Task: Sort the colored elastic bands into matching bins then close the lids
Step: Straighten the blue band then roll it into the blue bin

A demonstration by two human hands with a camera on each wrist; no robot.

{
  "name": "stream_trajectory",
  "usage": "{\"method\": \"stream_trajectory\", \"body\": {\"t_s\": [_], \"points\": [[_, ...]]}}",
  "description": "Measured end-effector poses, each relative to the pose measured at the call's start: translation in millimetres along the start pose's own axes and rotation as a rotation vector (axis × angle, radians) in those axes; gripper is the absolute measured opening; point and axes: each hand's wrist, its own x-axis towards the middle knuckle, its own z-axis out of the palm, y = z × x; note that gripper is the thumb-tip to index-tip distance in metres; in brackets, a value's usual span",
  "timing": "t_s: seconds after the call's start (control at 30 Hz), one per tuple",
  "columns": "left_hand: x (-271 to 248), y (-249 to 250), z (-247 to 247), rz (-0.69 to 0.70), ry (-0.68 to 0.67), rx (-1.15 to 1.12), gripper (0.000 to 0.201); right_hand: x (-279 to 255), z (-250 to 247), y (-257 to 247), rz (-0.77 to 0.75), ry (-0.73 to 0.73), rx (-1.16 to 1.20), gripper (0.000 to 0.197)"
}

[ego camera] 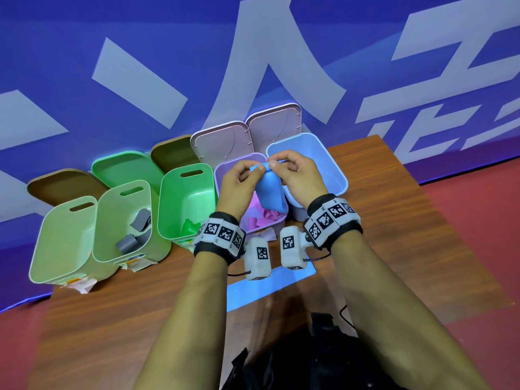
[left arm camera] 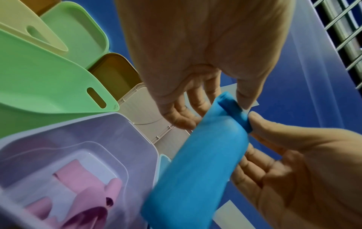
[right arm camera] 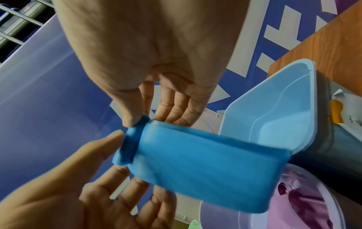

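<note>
A: What is the biggest thing in view?

B: A blue wall banner (ego camera: 140, 52) with pale lettering rises beyond both hands. Below the hands runs a wooden table (ego camera: 380, 220), with red floor (ego camera: 478, 220) off to the right.

A: And the bins?

B: Five open bins stand in a row on the table. Farthest left of the hands is a pale green bin (ego camera: 62, 243), then a second pale green bin (ego camera: 123, 220) with grey bands (ego camera: 135, 232) inside. Just left of the left hand is a brighter green bin (ego camera: 183, 201) with something green in it. Under the hands is a lilac bin (ego camera: 225, 170) with pink bands (left arm camera: 82, 186) lying in it. Just right of the right hand is a light blue bin (ego camera: 329, 167). Opened lids (ego camera: 219, 142) lean back behind the bins, away from the person.

A: Where is the band being sorted?

B: A wide blue elastic band (ego camera: 270, 192) hangs between the two hands, above the lilac bin and just beside the light blue one. Its top edge is rolled over.

A: How are the hands holding it?

B: The left hand (ego camera: 239, 181) pinches the rolled top edge between thumb and fingertips, its other fingers loosely curled. The right hand (ego camera: 298, 175) pinches the same edge from the other side, thumb meeting fingers. The hands are close together, nearly touching at the band.

A: Anything smaller?

B: Each wrist wears a black strap (ego camera: 332, 220) with black-and-white marker tiles, and a small white camera unit (ego camera: 257, 258) hangs below.
</note>
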Motion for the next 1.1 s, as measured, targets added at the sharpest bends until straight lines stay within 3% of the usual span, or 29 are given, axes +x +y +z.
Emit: {"method": "stream_trajectory", "body": {"t_s": [0.13,0.37,0.53,1.1], "points": [[0.0,-1.5,-0.2,-0.032,-0.002,0.04,0.013,0.9,-3.0,-2.6,-0.006,-0.017,0.007,0.012],[1.6,-1.3,-2.4,0.008,-0.044,0.012,0.003,1.5,1.8,2.6,0.016,0.005,0.038,0.008],[0.2,-6.6,-1.6,-0.069,-0.018,0.074,0.025,0.7,-1.3,0.0,0.005,-0.018,0.062,0.013],[-3.1,-5.3,-0.3,-0.058,-0.011,-0.028,0.011,2.0,0.7,8.8,0.054,-0.04,0.107,0.021]]}}
